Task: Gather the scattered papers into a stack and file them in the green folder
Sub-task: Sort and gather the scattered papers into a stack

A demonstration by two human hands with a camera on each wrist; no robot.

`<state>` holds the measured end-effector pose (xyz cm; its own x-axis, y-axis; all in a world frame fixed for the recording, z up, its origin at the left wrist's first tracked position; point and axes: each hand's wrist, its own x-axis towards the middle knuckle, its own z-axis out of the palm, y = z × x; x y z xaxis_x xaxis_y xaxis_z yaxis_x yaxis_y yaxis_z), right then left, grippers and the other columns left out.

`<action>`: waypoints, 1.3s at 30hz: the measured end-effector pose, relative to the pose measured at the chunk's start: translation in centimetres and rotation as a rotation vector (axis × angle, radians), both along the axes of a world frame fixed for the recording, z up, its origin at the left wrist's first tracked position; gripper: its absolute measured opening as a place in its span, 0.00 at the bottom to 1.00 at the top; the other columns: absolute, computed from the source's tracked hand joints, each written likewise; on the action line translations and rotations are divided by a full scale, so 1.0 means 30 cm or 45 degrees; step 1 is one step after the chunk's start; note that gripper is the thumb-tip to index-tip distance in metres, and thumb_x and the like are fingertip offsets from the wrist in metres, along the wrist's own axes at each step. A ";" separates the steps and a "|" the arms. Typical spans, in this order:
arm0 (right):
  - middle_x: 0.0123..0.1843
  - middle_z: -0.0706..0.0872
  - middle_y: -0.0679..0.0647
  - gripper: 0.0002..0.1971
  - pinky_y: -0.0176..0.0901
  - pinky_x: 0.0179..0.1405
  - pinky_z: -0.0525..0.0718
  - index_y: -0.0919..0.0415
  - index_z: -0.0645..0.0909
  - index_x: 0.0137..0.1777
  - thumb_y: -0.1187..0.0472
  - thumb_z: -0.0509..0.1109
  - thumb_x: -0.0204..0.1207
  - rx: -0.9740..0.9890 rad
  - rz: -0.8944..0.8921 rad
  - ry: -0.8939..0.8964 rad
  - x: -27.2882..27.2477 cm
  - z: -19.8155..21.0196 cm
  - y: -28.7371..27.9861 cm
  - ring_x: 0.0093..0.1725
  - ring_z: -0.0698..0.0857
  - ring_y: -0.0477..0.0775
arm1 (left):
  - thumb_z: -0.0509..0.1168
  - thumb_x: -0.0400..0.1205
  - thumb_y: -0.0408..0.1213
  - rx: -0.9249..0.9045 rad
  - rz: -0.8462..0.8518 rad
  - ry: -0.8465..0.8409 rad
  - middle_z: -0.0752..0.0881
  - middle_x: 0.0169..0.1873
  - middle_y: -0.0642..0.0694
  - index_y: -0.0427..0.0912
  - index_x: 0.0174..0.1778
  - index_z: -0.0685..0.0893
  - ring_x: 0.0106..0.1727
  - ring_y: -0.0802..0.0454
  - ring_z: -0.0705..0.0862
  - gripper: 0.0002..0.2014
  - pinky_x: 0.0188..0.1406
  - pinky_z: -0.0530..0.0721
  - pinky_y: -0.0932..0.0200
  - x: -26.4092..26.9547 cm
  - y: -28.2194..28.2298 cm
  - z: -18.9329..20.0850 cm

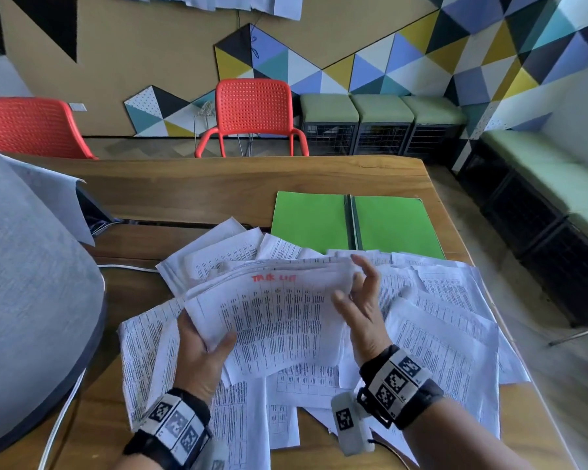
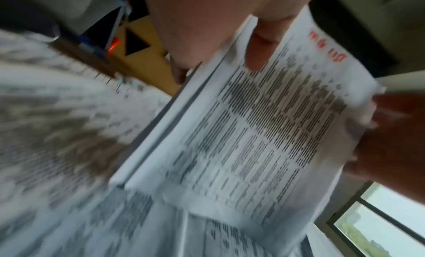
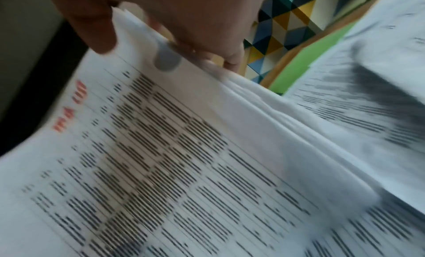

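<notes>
A stack of printed papers (image 1: 272, 317) with red writing on its top sheet is lifted slightly above the wooden table (image 1: 218, 184). My left hand (image 1: 204, 337) grips its lower left edge, thumb on top. At the stack's right edge my right hand (image 1: 360, 290) pinches it, thumb on top and fingers behind. Both wrist views are blurred but show the same: the left hand (image 2: 214, 48) and the right hand (image 3: 170, 34) each clamp the stack (image 2: 253, 133) (image 3: 161, 161). More scattered papers (image 1: 448, 320) lie beneath and around. The green folder (image 1: 313, 222) (image 3: 296, 68) lies open just behind them.
A large grey rounded object (image 1: 31, 300) fills the left side, with a white cable (image 1: 62, 418) beside it. A few sheets (image 1: 55, 195) lie at the back left. Two red chairs (image 1: 252, 110) stand beyond the table. The table's right edge (image 1: 482, 276) is close to the papers.
</notes>
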<state>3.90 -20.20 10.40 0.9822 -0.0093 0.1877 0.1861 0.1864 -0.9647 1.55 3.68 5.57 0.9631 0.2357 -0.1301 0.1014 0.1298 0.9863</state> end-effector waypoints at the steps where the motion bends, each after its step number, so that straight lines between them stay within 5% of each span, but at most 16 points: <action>1: 0.60 0.80 0.59 0.31 0.36 0.49 0.86 0.53 0.60 0.71 0.67 0.67 0.70 -0.007 0.016 0.113 -0.006 -0.020 0.002 0.56 0.84 0.54 | 0.72 0.73 0.27 0.000 0.019 0.104 0.85 0.60 0.46 0.56 0.67 0.72 0.64 0.43 0.83 0.31 0.67 0.79 0.39 -0.003 -0.012 -0.030; 4: 0.51 0.82 0.59 0.27 0.44 0.46 0.83 0.51 0.71 0.64 0.73 0.66 0.67 0.053 -0.027 0.354 -0.013 -0.066 0.030 0.51 0.80 0.61 | 0.63 0.67 0.30 0.009 0.174 0.251 0.87 0.56 0.45 0.52 0.64 0.79 0.62 0.37 0.83 0.28 0.66 0.78 0.34 0.004 -0.056 -0.061; 6: 0.47 0.82 0.60 0.24 0.55 0.48 0.80 0.51 0.77 0.57 0.72 0.65 0.63 0.144 -0.071 0.363 -0.004 -0.063 0.042 0.49 0.80 0.59 | 0.62 0.69 0.28 -0.041 0.333 0.250 0.88 0.49 0.47 0.47 0.61 0.82 0.54 0.39 0.84 0.24 0.58 0.82 0.44 0.025 -0.070 -0.038; 10: 0.43 0.82 0.57 0.20 0.48 0.44 0.75 0.57 0.77 0.45 0.74 0.62 0.53 0.222 -0.192 0.182 0.000 -0.025 -0.010 0.45 0.78 0.56 | 0.60 0.68 0.17 -0.045 0.411 -0.004 0.81 0.38 0.44 0.32 0.54 0.79 0.39 0.49 0.78 0.19 0.41 0.79 0.59 0.037 -0.044 0.040; 13: 0.43 0.88 0.44 0.22 0.45 0.44 0.75 0.64 0.78 0.48 0.74 0.61 0.50 0.054 -0.199 0.244 -0.032 -0.061 -0.040 0.46 0.84 0.45 | 0.56 0.69 0.19 0.024 0.376 0.046 0.78 0.36 0.47 0.39 0.47 0.77 0.36 0.51 0.76 0.15 0.34 0.78 0.59 0.025 -0.035 0.029; 16: 0.39 0.85 0.45 0.20 0.50 0.48 0.76 0.66 0.75 0.54 0.71 0.62 0.58 0.018 -0.167 0.332 -0.067 -0.115 -0.021 0.43 0.82 0.46 | 0.58 0.68 0.40 0.157 0.222 0.261 0.80 0.41 0.49 0.50 0.47 0.76 0.42 0.48 0.79 0.12 0.46 0.82 0.48 0.014 -0.013 -0.104; 18: 0.40 0.85 0.45 0.17 0.52 0.51 0.76 0.62 0.74 0.55 0.69 0.64 0.66 0.043 -0.169 0.322 -0.075 -0.118 -0.001 0.45 0.82 0.50 | 0.60 0.66 0.49 0.242 0.146 0.459 0.82 0.52 0.43 0.55 0.45 0.75 0.51 0.41 0.81 0.12 0.59 0.82 0.44 0.009 -0.011 -0.173; 20: 0.43 0.89 0.44 0.16 0.46 0.55 0.80 0.62 0.75 0.58 0.76 0.63 0.73 0.104 -0.171 0.284 -0.072 -0.094 0.015 0.49 0.85 0.47 | 0.61 0.78 0.41 0.203 0.207 0.293 0.82 0.57 0.44 0.47 0.55 0.81 0.58 0.44 0.80 0.11 0.63 0.78 0.53 0.015 -0.047 -0.105; 22: 0.52 0.89 0.51 0.18 0.46 0.58 0.84 0.60 0.76 0.62 0.77 0.60 0.76 0.118 -0.162 0.209 -0.070 -0.075 0.024 0.54 0.86 0.49 | 0.58 0.83 0.31 0.191 0.229 0.053 0.84 0.51 0.52 0.42 0.57 0.81 0.55 0.53 0.80 0.10 0.60 0.77 0.66 0.014 -0.085 0.005; 24: 0.56 0.86 0.58 0.18 0.53 0.61 0.83 0.54 0.77 0.60 0.74 0.61 0.77 0.098 -0.178 0.167 -0.071 -0.075 0.031 0.56 0.84 0.55 | 0.59 0.82 0.35 0.125 0.268 -0.026 0.81 0.50 0.53 0.44 0.56 0.80 0.51 0.57 0.78 0.09 0.58 0.75 0.65 0.012 -0.097 0.049; 27: 0.53 0.83 0.55 0.23 0.51 0.55 0.84 0.39 0.75 0.55 0.74 0.63 0.77 -0.054 -0.202 0.235 -0.077 -0.129 0.031 0.52 0.82 0.53 | 0.57 0.79 0.43 0.143 0.216 0.014 0.75 0.65 0.50 0.35 0.67 0.77 0.58 0.68 0.72 0.23 0.58 0.65 0.81 -0.004 -0.098 0.001; 29: 0.54 0.81 0.50 0.24 0.43 0.54 0.82 0.42 0.70 0.63 0.72 0.63 0.76 -0.197 -0.164 0.358 -0.087 -0.178 0.020 0.52 0.80 0.49 | 0.61 0.81 0.39 0.105 0.175 -0.004 0.81 0.59 0.54 0.42 0.68 0.74 0.54 0.74 0.79 0.18 0.56 0.72 0.77 -0.015 -0.096 -0.011; 31: 0.58 0.80 0.50 0.24 0.39 0.54 0.81 0.52 0.63 0.69 0.71 0.62 0.78 -0.338 -0.091 0.449 -0.094 -0.223 0.008 0.56 0.80 0.51 | 0.63 0.77 0.42 0.179 0.095 0.003 0.81 0.48 0.62 0.49 0.58 0.76 0.42 0.83 0.78 0.13 0.50 0.75 0.65 -0.031 -0.097 -0.031; 35: 0.56 0.82 0.57 0.24 0.56 0.58 0.82 0.61 0.59 0.72 0.62 0.61 0.77 -0.554 -0.093 0.504 -0.103 -0.252 0.007 0.55 0.81 0.62 | 0.62 0.73 0.55 0.297 0.005 0.142 0.75 0.33 0.61 0.58 0.36 0.75 0.31 0.66 0.76 0.07 0.36 0.69 0.66 -0.036 -0.070 -0.098; 37: 0.51 0.82 0.58 0.18 0.55 0.52 0.83 0.62 0.62 0.67 0.65 0.60 0.79 -0.576 -0.120 0.471 -0.099 -0.241 0.005 0.49 0.81 0.61 | 0.65 0.81 0.46 0.358 -0.043 0.135 0.80 0.41 0.63 0.58 0.43 0.78 0.42 0.68 0.77 0.02 0.47 0.74 0.63 -0.023 -0.061 -0.119; 39: 0.43 0.79 0.53 0.11 0.49 0.40 0.80 0.61 0.64 0.58 0.69 0.62 0.80 -0.592 -0.188 0.421 -0.081 -0.220 -0.016 0.41 0.78 0.55 | 0.62 0.84 0.34 0.429 -0.072 0.123 0.83 0.51 0.61 0.54 0.57 0.80 0.52 0.66 0.80 0.10 0.57 0.74 0.62 -0.001 -0.065 -0.113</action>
